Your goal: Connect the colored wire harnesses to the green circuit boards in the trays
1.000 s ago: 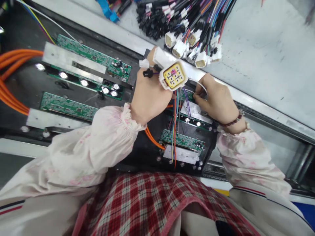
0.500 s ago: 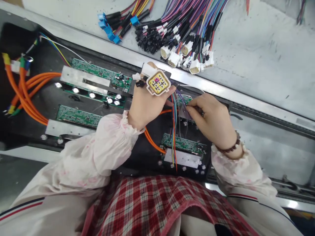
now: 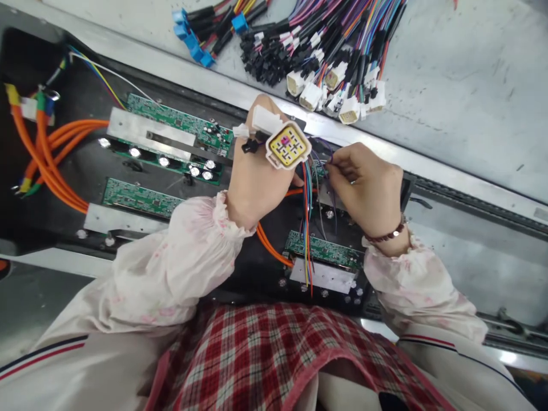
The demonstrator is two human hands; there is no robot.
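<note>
A heap of multicoloured wiring harnesses (image 3: 342,40) sprawls along the far edge of the grey workbench (image 3: 462,85), its white plugs (image 3: 349,108) nearest the near edge and a cluster of blue connectors (image 3: 192,37) at its left end. Below, at the left end of the black tray (image 3: 77,177), two green circuit boards (image 3: 180,121) (image 3: 137,198) lie side by side, each just beside a bare aluminium bar (image 3: 145,132) (image 3: 120,220). Thick orange cables (image 3: 47,157) loop round the tray's left corner.
</note>
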